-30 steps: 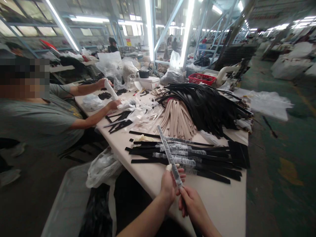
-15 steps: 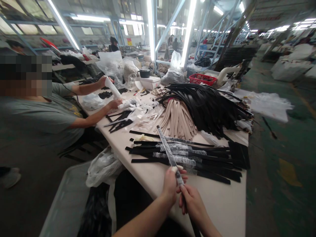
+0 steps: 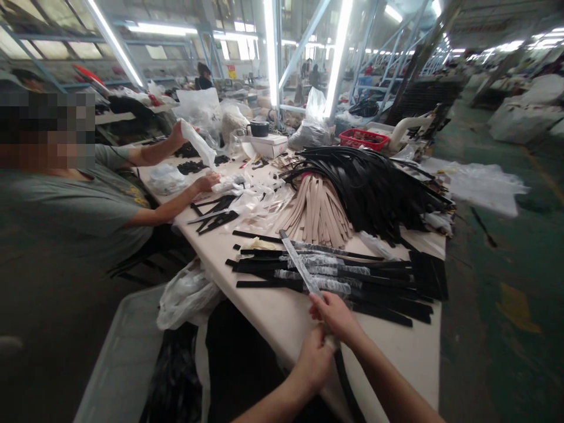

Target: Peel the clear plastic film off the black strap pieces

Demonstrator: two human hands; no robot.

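A long strap crosses my hands. Its upper part is a flat grey length [image 3: 299, 262] that seems covered in clear film, pointing up and left. Its black lower part [image 3: 346, 382] hangs past the table edge. My right hand [image 3: 333, 314] is closed round the strap just below the grey length. Close under it, my left hand [image 3: 315, 355] is closed too, with something whitish at its fingers; the grip is partly hidden. Beyond my hands, several black straps [image 3: 383, 305] with film round their middles lie side by side on the table [image 3: 255, 305].
Behind the straps are beige strips [image 3: 315, 211] and a big heap of black strips [image 3: 374, 188]. At left a co-worker's hands hold a white sheet [image 3: 198, 143]. A red basket [image 3: 363, 139] stands at the back. A plastic bag [image 3: 187, 296] and a clear bin [image 3: 117, 346] are lower left.
My right hand has moved up along the strap, and my left hand has slid down below it. The co-worker's upper hand has lifted the white sheet leftward.
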